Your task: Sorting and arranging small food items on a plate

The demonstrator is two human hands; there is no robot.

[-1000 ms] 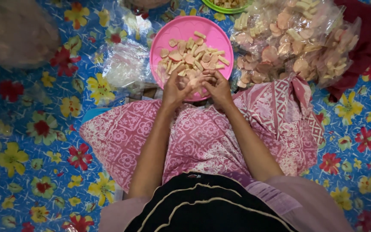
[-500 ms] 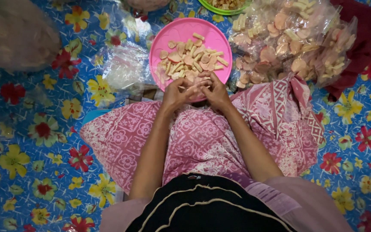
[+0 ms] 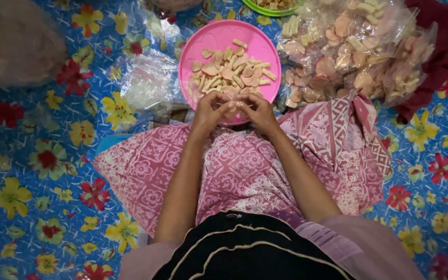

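left hand, right hand, curled together over pink bowl

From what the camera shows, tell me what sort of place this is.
Probably a home floor used for packing snacks. A flowered blue mat covers the ground, a pink plate holds crackers, and clear bags of crackers lie beside it.

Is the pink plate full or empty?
Partly full: pale cracker pieces cover the middle of the pink plate, rim bare.
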